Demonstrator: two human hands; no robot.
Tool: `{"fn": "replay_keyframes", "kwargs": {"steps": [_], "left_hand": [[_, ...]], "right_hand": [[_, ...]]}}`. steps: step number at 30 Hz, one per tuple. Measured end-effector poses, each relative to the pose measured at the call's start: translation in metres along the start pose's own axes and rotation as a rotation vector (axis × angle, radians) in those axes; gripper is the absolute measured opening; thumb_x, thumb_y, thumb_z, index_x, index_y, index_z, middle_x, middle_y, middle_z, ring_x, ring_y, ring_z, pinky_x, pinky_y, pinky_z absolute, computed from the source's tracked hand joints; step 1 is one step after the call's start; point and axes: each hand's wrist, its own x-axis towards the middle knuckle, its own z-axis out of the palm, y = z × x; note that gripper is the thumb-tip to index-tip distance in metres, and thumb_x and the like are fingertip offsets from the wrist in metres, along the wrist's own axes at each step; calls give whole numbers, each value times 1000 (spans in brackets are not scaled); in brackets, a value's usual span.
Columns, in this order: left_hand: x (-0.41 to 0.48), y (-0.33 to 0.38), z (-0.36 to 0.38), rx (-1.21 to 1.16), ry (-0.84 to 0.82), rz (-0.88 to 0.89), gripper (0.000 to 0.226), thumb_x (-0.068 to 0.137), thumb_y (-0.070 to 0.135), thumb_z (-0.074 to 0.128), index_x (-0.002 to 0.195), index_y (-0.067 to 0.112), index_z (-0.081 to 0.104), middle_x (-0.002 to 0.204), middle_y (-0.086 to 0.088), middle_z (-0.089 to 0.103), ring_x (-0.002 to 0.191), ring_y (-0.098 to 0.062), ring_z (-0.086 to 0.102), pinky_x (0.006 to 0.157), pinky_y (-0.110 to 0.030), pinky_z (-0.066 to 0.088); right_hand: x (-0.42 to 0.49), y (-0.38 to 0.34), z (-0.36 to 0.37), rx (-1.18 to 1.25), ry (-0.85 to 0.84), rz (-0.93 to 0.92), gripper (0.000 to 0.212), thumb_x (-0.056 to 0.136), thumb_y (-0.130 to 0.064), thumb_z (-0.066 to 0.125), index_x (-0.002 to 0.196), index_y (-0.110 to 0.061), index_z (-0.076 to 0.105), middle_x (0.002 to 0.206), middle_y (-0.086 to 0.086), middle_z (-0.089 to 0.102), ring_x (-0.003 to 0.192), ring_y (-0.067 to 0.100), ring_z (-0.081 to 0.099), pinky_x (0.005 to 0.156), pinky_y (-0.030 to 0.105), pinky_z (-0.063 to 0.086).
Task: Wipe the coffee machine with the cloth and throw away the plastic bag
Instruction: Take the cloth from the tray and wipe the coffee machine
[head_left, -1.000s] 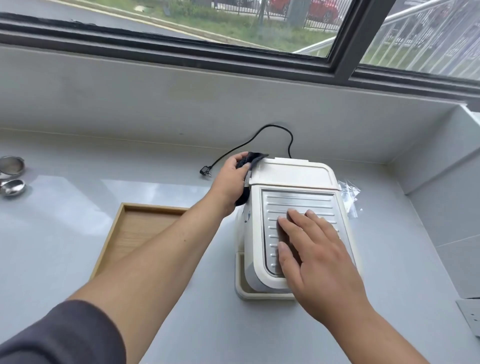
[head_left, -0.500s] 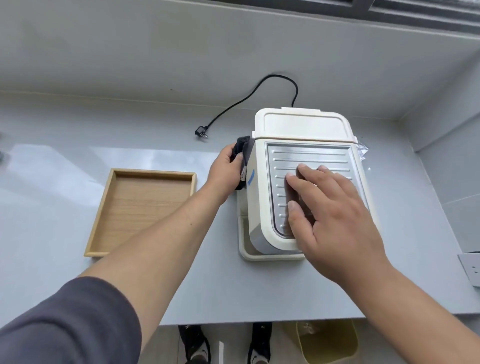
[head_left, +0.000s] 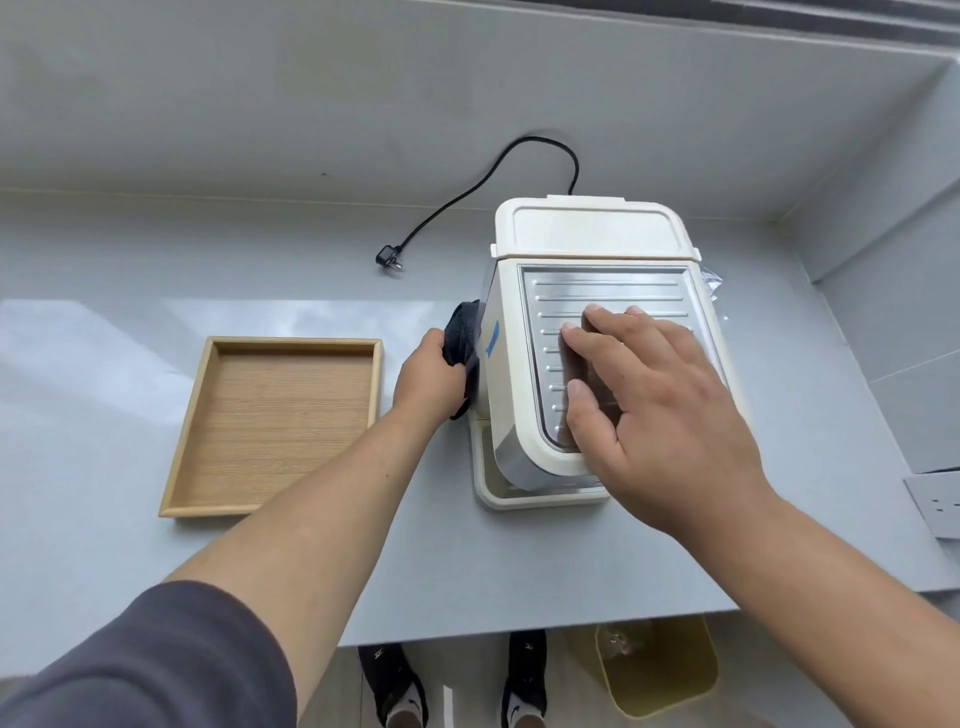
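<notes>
A cream coffee machine (head_left: 587, 241) with a ribbed metal top plate stands on the grey counter. My left hand (head_left: 427, 376) grips a dark cloth (head_left: 461, 332) and presses it against the machine's left side, low down. Flat on the metal top plate lies my right hand (head_left: 660, 400), fingers spread, holding nothing. A clear plastic bag (head_left: 712, 283) peeks out behind the machine's right edge; most of it is hidden.
An empty wooden tray (head_left: 275, 421) lies left of the machine. The machine's black cord and plug (head_left: 389, 258) trail toward the back wall. A yellow bin (head_left: 660, 665) stands on the floor below the counter edge, beside my feet. A wall socket (head_left: 935, 506) is at the right.
My left hand has slid the cloth from the machine's upper back-left corner down along its left side. My view has tilted down, bringing the counter edge, bin and feet into sight. My right hand stays on top.
</notes>
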Motion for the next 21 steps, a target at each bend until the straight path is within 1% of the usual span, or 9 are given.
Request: {"fn": "replay_keyframes", "kwargs": {"steps": [3,5,7,9,12,15,19,21], "left_hand": [[-14,-9,4,184,-1,10,12,89,10,50,100,14,52,95,-6,64,87,-33,62,67,-40,50],[-27,-15,8,208,7,4,13,88,12,55,101,12,54,94,-7,65,87,-32,62,73,-44,55],[-41,-20,10,218,3,-15,15,88,23,61,99,14,56,91,-4,66,85,-29,63,76,-45,57],[-55,-27,11,245,-12,-31,19,88,34,63,94,17,55,88,-1,66,83,-26,63,74,-42,57],[-76,-38,15,325,-6,-22,25,86,41,63,88,17,54,82,0,65,79,-26,61,68,-39,54],[-96,-44,19,387,13,-32,30,83,45,65,83,17,53,78,0,64,75,-25,60,58,-35,45],[-123,-49,23,353,-5,-86,31,75,43,67,75,16,51,69,-1,63,66,-18,58,51,-32,37],[-139,-50,27,316,-10,-106,37,73,48,70,71,17,50,66,2,60,64,-16,57,50,-31,34]], "right_hand": [[0,0,0,-2,1,5,49,96,-35,52,141,-19,62,150,2,57,141,33,43,121,38,27],[-1,-1,0,-4,-4,12,50,96,-37,51,142,-20,62,151,1,56,141,31,42,121,35,25],[-1,0,0,-4,0,7,50,96,-37,51,142,-20,62,151,2,56,141,31,42,121,35,25],[-2,1,1,4,9,-8,49,97,-36,51,142,-19,62,150,3,57,140,32,43,121,36,26],[-2,3,1,15,5,-18,50,98,-37,50,143,-18,61,151,4,56,141,34,42,122,39,27],[-3,4,2,16,19,-42,49,98,-36,50,142,-16,62,150,6,57,140,36,44,122,41,28],[-3,6,3,34,56,-69,47,99,-33,53,141,-13,62,148,9,58,138,38,45,122,43,28],[-4,8,2,70,112,-105,44,98,-28,57,137,-10,65,143,12,62,136,37,48,122,42,30]]}}
